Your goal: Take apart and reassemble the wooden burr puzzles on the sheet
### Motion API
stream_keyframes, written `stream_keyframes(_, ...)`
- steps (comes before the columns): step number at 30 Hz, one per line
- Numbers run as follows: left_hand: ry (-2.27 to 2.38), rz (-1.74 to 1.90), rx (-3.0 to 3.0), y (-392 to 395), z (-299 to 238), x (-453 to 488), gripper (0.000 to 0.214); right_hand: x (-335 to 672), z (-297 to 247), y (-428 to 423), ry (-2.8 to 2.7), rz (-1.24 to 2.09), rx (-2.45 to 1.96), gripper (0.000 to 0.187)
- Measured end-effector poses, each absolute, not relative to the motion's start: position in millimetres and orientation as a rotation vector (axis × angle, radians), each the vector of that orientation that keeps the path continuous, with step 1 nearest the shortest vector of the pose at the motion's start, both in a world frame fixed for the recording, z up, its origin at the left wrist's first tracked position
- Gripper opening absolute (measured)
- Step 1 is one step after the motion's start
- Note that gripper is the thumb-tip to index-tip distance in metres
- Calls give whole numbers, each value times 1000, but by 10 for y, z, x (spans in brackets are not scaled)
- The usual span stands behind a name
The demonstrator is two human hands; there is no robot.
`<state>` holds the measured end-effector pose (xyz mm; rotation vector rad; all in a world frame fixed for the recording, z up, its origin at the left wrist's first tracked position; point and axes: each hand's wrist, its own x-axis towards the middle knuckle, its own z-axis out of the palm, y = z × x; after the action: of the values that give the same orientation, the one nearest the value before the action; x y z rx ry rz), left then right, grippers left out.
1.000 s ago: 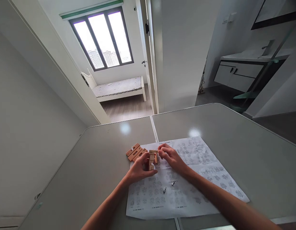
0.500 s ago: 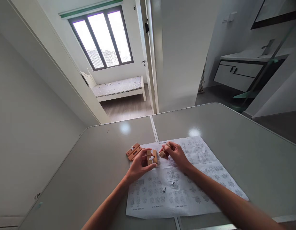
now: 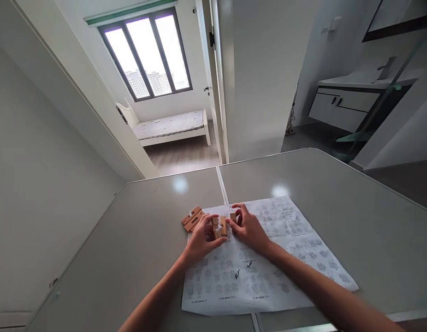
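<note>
My left hand (image 3: 202,237) curls around a small group of notched wooden puzzle blocks (image 3: 223,227), thumb along the near side and fingers at the far side. White bits show in the gap between the blocks. To the right, my right hand (image 3: 247,227) has a small wooden block (image 3: 233,216) between thumb and fingers, its index finger raised above it. The right thumb tip reaches the right side of the left hand's blocks. Beyond my left fingers lie slotted wooden pieces (image 3: 193,218), side by side, with a white bit on them.
A large creased printed sheet (image 3: 230,295) with rows of small diagrams lies under my hands on the grey table (image 3: 130,258). Two small dark marks or holes show in the sheet. Past the table are a doorway with a bed (image 3: 172,125) and a sink cabinet (image 3: 345,103).
My right hand has turned and come slightly left, bringing its thumb to the left hand's blocks. Its index finger has lifted. My left hand stays nearly in place.
</note>
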<state>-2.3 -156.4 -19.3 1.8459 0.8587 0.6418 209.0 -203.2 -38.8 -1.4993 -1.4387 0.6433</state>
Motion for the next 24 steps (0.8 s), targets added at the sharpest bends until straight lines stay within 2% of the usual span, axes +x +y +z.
stream_keyframes(12, 972, 656, 2220, -1624, -183, -7, 64, 2090, -455, -2018, -1572, 552, -1496, 24)
stream_keyframes(24, 990, 691, 2369, -1623, -215, -3, 65, 2072, -413, -2042, -1648, 516, -1507, 19)
